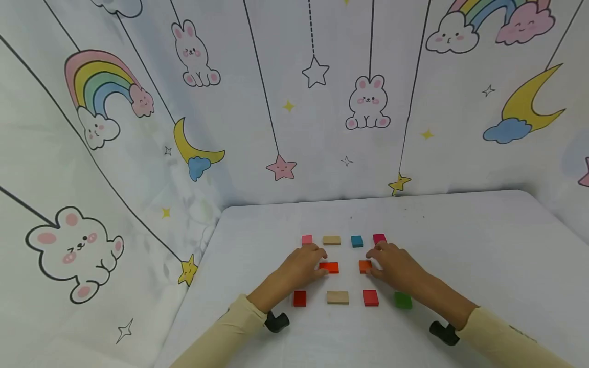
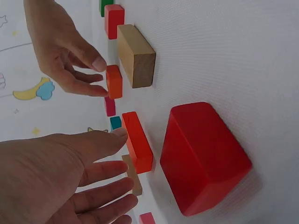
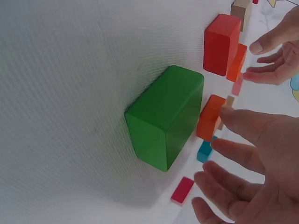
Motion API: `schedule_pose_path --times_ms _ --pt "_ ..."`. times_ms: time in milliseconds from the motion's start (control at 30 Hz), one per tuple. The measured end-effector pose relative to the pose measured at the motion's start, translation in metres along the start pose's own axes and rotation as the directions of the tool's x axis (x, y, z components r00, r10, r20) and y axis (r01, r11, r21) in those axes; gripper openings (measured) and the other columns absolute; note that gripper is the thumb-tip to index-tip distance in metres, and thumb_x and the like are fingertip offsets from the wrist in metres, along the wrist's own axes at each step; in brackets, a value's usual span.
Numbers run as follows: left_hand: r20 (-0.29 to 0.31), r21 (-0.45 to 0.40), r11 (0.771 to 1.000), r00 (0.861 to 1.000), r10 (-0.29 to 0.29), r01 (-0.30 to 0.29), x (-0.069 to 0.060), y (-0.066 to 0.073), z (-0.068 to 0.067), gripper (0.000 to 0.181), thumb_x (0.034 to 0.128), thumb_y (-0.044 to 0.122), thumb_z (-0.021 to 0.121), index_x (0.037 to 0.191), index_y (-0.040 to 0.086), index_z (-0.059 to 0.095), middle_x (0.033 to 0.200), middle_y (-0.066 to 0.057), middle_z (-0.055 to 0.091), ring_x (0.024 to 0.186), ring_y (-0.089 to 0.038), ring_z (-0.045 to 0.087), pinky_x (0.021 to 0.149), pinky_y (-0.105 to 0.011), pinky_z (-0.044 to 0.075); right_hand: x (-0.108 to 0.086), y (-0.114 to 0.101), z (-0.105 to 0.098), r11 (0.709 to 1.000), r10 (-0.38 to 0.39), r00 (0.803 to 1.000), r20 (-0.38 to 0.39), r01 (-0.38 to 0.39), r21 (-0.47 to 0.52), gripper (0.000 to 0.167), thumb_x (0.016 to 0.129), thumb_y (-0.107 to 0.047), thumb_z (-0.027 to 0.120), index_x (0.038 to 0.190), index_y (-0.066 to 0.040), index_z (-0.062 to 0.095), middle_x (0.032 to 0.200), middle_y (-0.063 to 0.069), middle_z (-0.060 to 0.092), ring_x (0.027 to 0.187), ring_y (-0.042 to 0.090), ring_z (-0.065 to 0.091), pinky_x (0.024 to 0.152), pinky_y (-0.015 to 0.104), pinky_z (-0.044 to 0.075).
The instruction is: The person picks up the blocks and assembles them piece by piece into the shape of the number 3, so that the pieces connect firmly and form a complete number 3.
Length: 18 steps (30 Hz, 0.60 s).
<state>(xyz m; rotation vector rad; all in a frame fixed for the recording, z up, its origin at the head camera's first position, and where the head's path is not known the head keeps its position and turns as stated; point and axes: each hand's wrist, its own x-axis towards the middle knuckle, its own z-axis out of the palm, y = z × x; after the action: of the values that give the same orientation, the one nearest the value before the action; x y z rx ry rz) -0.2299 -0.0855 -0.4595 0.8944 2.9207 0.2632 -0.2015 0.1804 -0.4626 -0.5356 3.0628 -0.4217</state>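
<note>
In the head view my left hand (image 1: 301,267) is over the left end of a long red-orange block (image 1: 331,268) in the middle row. Its thumb and fingers are spread and relaxed around that end in the left wrist view; I cannot tell whether they touch it. Opposite, my right hand (image 1: 398,266) has its thumb and forefinger at an orange block (image 1: 365,267), fingers loosely bent and apart. Contact there is unclear too. Nearest the left wrist camera lies a dark red block (image 2: 201,158). A green block (image 3: 163,116) lies closest to the right wrist camera.
Behind the hands are a pink block (image 1: 307,239), a wooden block (image 1: 332,240), a teal block (image 1: 357,241) and a crimson block (image 1: 379,238). In front lie another wooden block (image 1: 338,297) and a red block (image 1: 370,298). The white table (image 1: 257,225) meets a patterned curtain (image 1: 322,133).
</note>
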Motion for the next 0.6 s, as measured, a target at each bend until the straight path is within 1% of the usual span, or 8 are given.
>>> schedule_pose_path --times_ms 267,433,600 --pt "-0.019 0.042 0.999 1.0 0.009 -0.008 0.0014 0.0004 0.0065 0.036 0.0962 0.037 0.079 0.124 0.014 0.073 0.122 -0.003 0.068 0.105 -0.015 0.063 0.093 -0.028 0.057 0.0009 -0.0004 0.0043 1.0 -0.001 1.0 -0.003 0.001 -0.015 0.039 0.083 -0.024 0.091 0.115 -0.008 0.076 0.115 0.016 0.067 0.107 0.032 0.065 0.086 0.054 0.061" --pt "-0.027 0.042 0.999 1.0 0.013 -0.012 0.0016 -0.0002 0.0078 0.033 0.096 0.035 0.08 0.121 0.015 0.074 0.123 -0.003 0.068 0.104 -0.015 0.063 0.093 -0.028 0.057 0.0003 0.0001 0.0062 0.999 -0.013 1.0 -0.019 0.012 -0.029 0.037 0.084 -0.023 0.091 0.114 -0.009 0.076 0.113 0.016 0.066 0.105 0.031 0.065 0.085 0.053 0.062" --pt "-0.026 0.033 0.999 0.999 0.019 -0.018 0.0024 -0.0005 0.009 0.031 0.0965 0.034 0.079 0.12 0.015 0.074 0.124 -0.003 0.068 0.104 -0.015 0.064 0.094 -0.028 0.057 -0.0001 -0.0002 0.0063 1.0 -0.015 1.0 -0.023 0.014 -0.023 0.037 0.083 -0.023 0.091 0.114 -0.009 0.076 0.113 0.015 0.066 0.105 0.03 0.065 0.085 0.053 0.062"
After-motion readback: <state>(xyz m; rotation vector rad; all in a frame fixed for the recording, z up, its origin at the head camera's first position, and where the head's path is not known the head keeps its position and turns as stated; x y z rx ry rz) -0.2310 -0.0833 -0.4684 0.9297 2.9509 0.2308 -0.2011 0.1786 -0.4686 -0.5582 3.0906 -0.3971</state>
